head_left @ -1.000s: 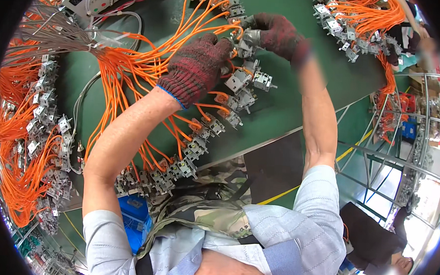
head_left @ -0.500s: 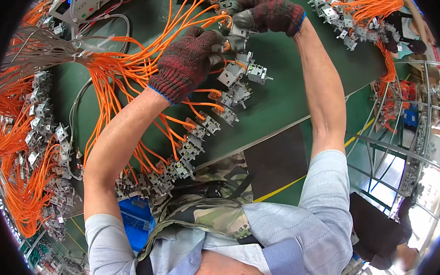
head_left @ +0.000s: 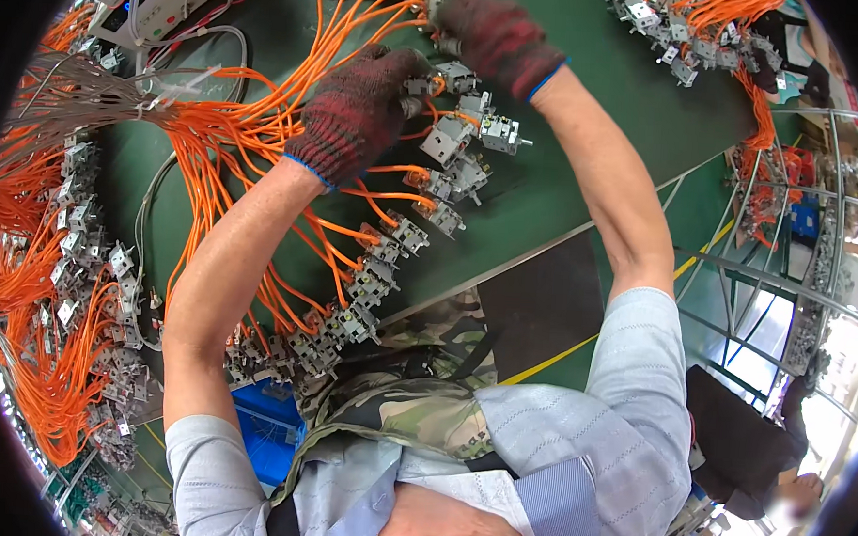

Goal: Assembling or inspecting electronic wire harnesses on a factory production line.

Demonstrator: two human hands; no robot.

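Grey metal block (head_left: 456, 76) sits at the upper centre of the frame, beside the curled fingertips of the gloved left hand (head_left: 359, 114); the gloved right hand (head_left: 494, 38) bends just above it, blurred, so I cannot tell whether either grips anything; orange wires (head_left: 199, 122) fan rightward across the green tabletop (head_left: 539, 196)

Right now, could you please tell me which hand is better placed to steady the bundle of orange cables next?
Probably the left hand: it sits nearer the gathered orange cables, while the right hand is farther out, beside the metal parts at their ends.
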